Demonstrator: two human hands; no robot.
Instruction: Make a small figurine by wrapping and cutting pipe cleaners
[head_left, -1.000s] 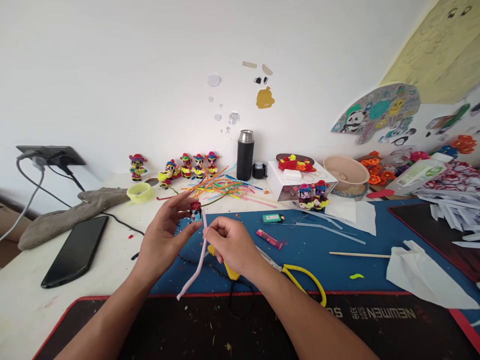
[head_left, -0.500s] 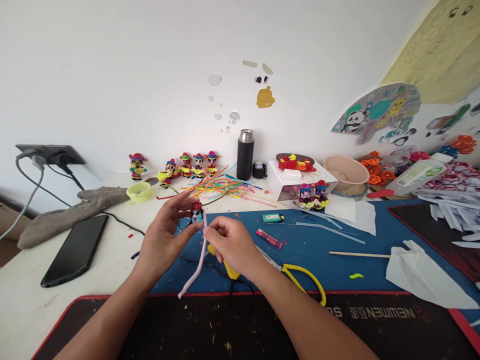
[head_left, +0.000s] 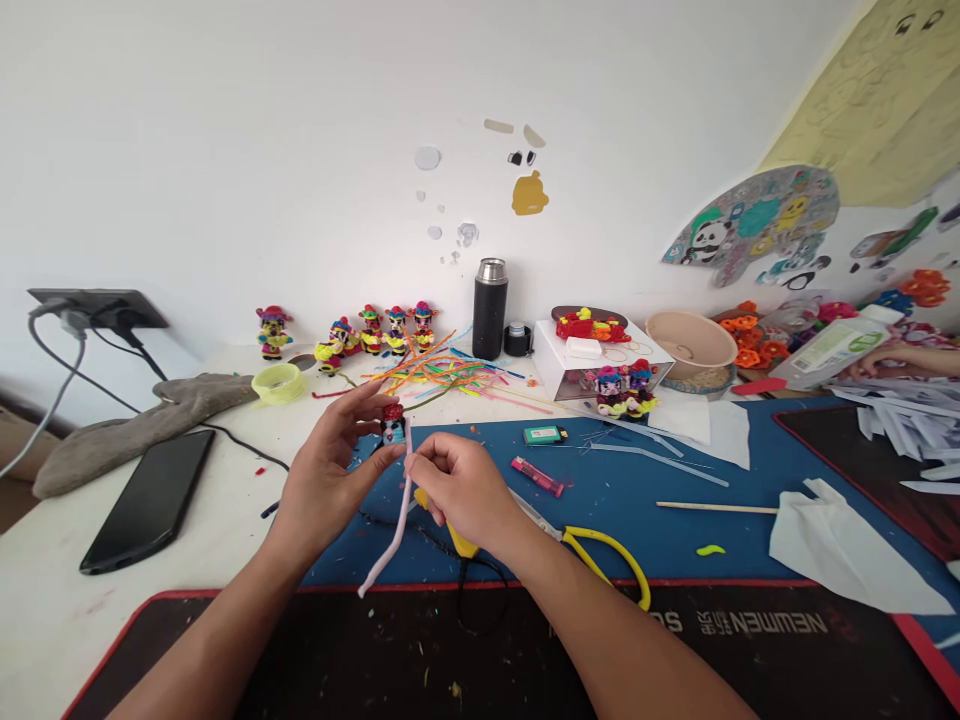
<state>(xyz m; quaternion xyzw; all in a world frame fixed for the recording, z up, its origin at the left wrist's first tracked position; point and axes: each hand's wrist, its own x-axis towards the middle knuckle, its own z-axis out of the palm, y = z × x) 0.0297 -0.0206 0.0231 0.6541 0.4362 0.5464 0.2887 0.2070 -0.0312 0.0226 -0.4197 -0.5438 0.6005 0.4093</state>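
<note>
Between the thumb and fingers of my left hand point(head_left: 335, 468) is a small figure point(head_left: 393, 426) with a red top and a light blue face. My right hand point(head_left: 463, 492) pinches a pale pink pipe cleaner point(head_left: 398, 530) right beside the figure; its free end hangs down over the dark mat. Whether the pipe cleaner is joined to the figure I cannot tell. A yellow tool with a black cord point(head_left: 463, 541) lies partly hidden under my right hand. Yellow-handled scissors point(head_left: 611, 560) rest under my right forearm.
Finished figures point(head_left: 371, 330) and coloured pipe cleaners point(head_left: 450, 375) lie along the wall. A black flask point(head_left: 490, 310) stands behind. Two lighters point(head_left: 538, 477), a wooden stick point(head_left: 716, 508) and tissue point(head_left: 847, 550) are on the right. Another person's hand point(head_left: 892, 358) reaches over paper strips point(head_left: 892, 410). A phone point(head_left: 150, 500) lies left.
Another person's hand has come in at the right edge, over the paper strips. Both my hands keep nearly the same place, still holding the figure and the pipe cleaner.
</note>
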